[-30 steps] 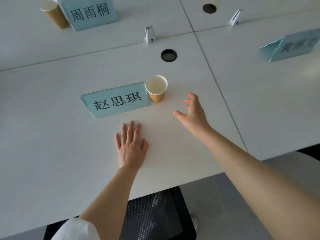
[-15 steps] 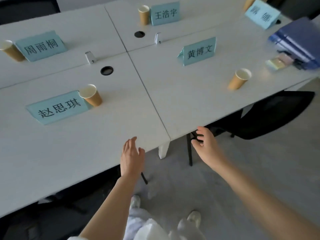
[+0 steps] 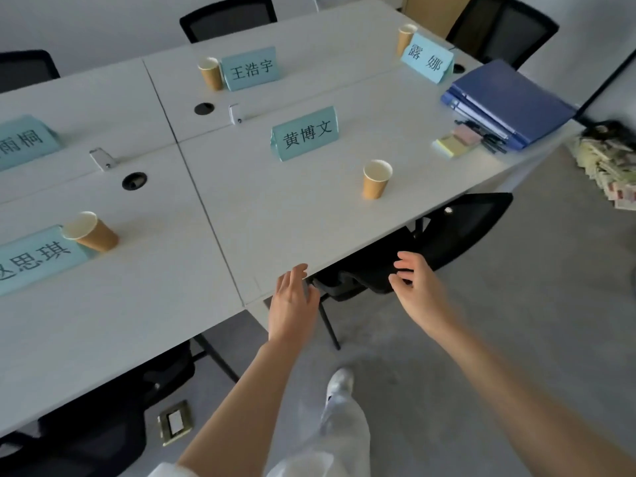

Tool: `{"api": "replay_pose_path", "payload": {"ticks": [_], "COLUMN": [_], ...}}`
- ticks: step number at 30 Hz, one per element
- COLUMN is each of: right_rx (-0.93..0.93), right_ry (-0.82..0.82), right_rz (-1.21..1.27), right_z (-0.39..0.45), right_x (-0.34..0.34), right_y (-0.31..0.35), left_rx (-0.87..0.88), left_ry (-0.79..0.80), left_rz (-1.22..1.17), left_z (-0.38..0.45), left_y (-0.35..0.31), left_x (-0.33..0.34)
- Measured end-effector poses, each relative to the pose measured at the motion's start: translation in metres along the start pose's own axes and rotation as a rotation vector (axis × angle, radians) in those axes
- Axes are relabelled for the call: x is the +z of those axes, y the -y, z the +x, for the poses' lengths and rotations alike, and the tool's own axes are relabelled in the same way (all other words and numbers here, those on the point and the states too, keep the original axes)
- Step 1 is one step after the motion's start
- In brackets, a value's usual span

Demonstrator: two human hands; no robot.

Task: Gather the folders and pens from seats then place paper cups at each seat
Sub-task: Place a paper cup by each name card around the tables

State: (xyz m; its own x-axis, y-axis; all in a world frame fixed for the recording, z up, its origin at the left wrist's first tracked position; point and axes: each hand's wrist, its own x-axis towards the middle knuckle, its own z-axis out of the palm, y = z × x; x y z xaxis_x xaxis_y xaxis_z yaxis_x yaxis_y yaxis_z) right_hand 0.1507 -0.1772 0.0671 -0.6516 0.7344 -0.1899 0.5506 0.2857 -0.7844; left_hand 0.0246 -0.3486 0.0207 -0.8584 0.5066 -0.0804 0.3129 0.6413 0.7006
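Both my hands hang empty, fingers loose; the nearest paper cup [image 3: 376, 179] stands on the bench [image 3: 275, 215] toward upper right, closer to my right hand [image 3: 418, 287] than my left hand [image 3: 292, 301].

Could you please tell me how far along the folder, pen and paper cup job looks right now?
Mostly done, it seems. The blue folders sit stacked at the table's far right end with pens beside them. Four cups stand by name cards, including the nearest cup. The left hand and right hand hold nothing. Seats outside this view can't be judged.
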Motion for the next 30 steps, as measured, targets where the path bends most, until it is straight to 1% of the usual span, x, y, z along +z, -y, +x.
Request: {"api": "replay_pose_path", "payload": {"ticks": [2,6,12,16,19,21,23,27,30], "right_rx": [-0.007,-0.019,-0.019,-0.027,-0.032,-0.035,-0.033,-0.059,-0.088], "right_ry": [0.016,0.050,0.096,0.121,0.153,0.205,0.270,0.351,0.416], "right_rz": [0.005,-0.008,-0.061,-0.085,-0.122,-0.158,-0.189,-0.284,-0.331], "right_z": [0.019,0.092,0.204,0.258,0.291,0.308,0.321,0.337,0.346], "right_x": [-0.007,-0.024,-0.044,-0.049,-0.044,-0.040,-0.034,-0.021,-0.015], "right_y": [-0.001,-0.001,0.008,0.015,0.017,0.016,0.015,0.010,0.007], "left_rx": [0.007,-0.017,-0.073,-0.087,-0.106,-0.105,-0.128,-0.194,-0.209], "left_ry": [-0.008,-0.013,0.034,0.060,0.161,0.260,0.324,0.400,0.398], "left_rz": [-0.005,-0.027,-0.007,0.037,0.149,0.256,0.319,0.406,0.456], "left_z": [0.018,0.081,0.171,0.214,0.243,0.260,0.273,0.279,0.277], "left_y": [-0.011,-0.037,-0.064,-0.071,-0.070,-0.067,-0.063,-0.055,-0.051], "left_x": [0.011,0.045,0.083,0.097,0.109,0.119,0.130,0.147,0.153]}}
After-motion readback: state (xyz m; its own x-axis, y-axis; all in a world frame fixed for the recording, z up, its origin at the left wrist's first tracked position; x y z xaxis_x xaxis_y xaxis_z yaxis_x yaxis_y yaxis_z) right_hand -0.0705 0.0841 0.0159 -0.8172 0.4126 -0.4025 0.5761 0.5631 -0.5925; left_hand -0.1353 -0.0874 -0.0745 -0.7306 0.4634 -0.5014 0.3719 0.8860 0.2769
